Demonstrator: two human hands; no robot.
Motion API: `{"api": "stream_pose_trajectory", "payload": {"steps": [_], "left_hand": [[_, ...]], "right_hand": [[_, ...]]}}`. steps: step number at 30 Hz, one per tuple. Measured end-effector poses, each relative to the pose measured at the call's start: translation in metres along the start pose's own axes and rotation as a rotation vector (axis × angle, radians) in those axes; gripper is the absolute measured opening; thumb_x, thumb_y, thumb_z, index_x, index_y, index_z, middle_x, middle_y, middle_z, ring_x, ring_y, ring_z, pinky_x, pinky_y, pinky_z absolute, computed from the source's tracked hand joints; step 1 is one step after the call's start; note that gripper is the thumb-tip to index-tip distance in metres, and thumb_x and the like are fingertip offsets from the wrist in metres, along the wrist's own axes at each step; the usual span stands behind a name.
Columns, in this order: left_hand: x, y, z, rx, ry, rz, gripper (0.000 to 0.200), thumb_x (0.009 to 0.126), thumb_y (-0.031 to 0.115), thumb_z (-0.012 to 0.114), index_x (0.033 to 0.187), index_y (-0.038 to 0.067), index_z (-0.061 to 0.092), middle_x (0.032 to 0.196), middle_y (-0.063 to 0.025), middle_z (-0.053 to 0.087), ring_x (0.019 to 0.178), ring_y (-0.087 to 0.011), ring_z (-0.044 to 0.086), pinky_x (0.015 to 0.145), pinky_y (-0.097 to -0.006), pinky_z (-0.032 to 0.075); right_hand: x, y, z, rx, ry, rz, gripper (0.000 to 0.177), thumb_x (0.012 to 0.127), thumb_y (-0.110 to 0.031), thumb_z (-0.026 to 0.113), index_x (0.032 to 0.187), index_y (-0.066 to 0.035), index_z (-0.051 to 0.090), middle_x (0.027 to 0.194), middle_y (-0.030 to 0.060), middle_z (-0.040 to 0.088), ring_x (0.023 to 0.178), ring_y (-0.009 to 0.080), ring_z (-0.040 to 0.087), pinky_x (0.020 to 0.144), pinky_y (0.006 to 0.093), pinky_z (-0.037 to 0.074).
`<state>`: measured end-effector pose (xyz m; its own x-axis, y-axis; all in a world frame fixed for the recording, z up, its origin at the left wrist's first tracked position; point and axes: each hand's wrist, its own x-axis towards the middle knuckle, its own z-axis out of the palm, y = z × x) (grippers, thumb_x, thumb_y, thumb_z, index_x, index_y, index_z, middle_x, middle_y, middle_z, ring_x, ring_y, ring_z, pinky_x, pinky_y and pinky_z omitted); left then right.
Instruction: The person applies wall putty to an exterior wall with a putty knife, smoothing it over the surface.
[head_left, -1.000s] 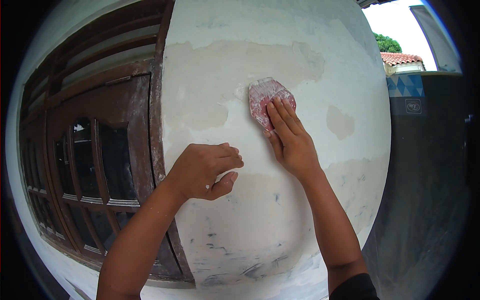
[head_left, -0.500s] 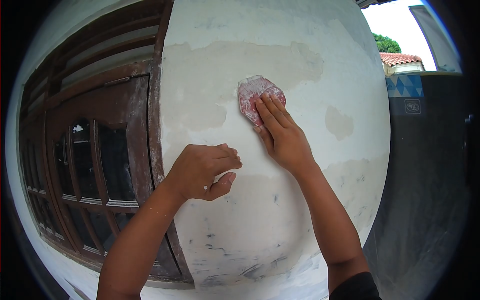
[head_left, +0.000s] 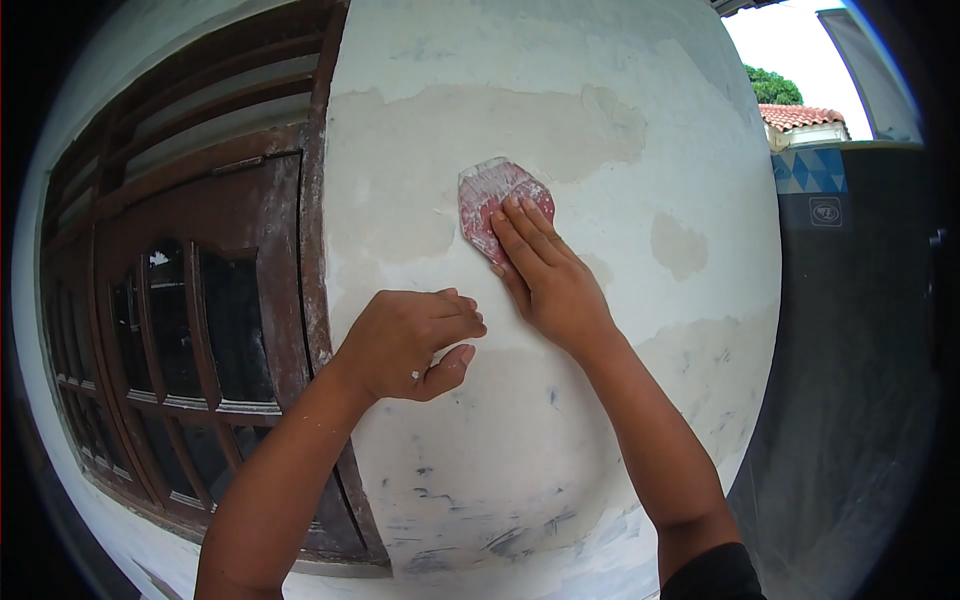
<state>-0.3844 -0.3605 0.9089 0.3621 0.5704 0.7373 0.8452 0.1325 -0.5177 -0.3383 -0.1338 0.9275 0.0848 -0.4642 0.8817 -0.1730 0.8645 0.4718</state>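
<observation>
My right hand point(head_left: 552, 278) lies with its fingers over a flat, many-sided red putty spreader point(head_left: 477, 205) smeared with white. Its fingers press the spreader against the pale wall point(head_left: 690, 140), while the thumb sits along its lower edge. Beige patches point(head_left: 400, 130) of filler surround this spot on the wall. Lower and to the left, my left hand point(head_left: 410, 343) hovers in front of the wall with loosely curled fingers. A gap shows between its thumb and fingers, and nothing is held there. Small white specks dot its thumb.
A brown wooden window frame point(head_left: 312, 200) with dark glass panes borders the wall on the left. Dark smudges mark the lower wall. To the right stands a dark panel point(head_left: 850, 350) with a blue patterned strip; a tiled roof point(head_left: 800, 116) and a tree show beyond.
My right hand and the spreader have slid a little left and slightly down across the wall. The left hand has hardly moved.
</observation>
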Motion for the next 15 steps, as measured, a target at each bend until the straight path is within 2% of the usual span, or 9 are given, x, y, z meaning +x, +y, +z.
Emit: {"api": "stream_pose_trajectory", "payload": {"steps": [3,6,11,15], "left_hand": [[0.000,-0.001,0.000,-0.013,-0.005,-0.005,0.017,0.085,0.018,0.065,0.094,0.007,0.074,0.096,-0.0093,0.076,0.091,-0.0266,0.074,0.078,-0.0379,0.060],[0.000,-0.001,0.001,-0.013,-0.001,0.003,0.016,0.085,0.017,0.065,0.094,0.007,0.074,0.095,-0.0089,0.076,0.091,-0.0267,0.074,0.078,-0.0375,0.060],[0.000,0.000,0.001,-0.009,0.012,0.012,0.016,0.085,0.017,0.066,0.093,0.007,0.074,0.095,-0.0086,0.076,0.090,-0.0270,0.074,0.078,-0.0368,0.060],[0.000,-0.002,0.001,-0.002,-0.005,0.001,0.016,0.084,0.017,0.066,0.094,0.007,0.074,0.096,-0.0085,0.076,0.090,-0.0271,0.074,0.080,-0.0366,0.060]], "right_hand": [[-0.027,-0.008,-0.012,0.005,-0.061,0.031,0.051,0.096,-0.013,0.068,0.145,-0.005,0.056,0.150,0.0143,0.056,0.142,0.0298,0.050,0.113,0.0399,0.048],[-0.040,-0.004,-0.018,-0.006,-0.026,0.025,0.053,0.094,-0.013,0.070,0.144,-0.005,0.057,0.149,0.0141,0.056,0.141,0.0305,0.051,0.112,0.0404,0.048],[-0.009,0.002,-0.016,-0.011,0.049,0.015,0.051,0.096,-0.013,0.069,0.144,-0.005,0.057,0.150,0.0137,0.056,0.141,0.0306,0.052,0.112,0.0405,0.048],[-0.012,-0.001,-0.005,0.013,-0.027,-0.013,0.051,0.096,-0.012,0.068,0.145,-0.005,0.056,0.149,0.0135,0.056,0.141,0.0301,0.051,0.113,0.0400,0.047]]}}
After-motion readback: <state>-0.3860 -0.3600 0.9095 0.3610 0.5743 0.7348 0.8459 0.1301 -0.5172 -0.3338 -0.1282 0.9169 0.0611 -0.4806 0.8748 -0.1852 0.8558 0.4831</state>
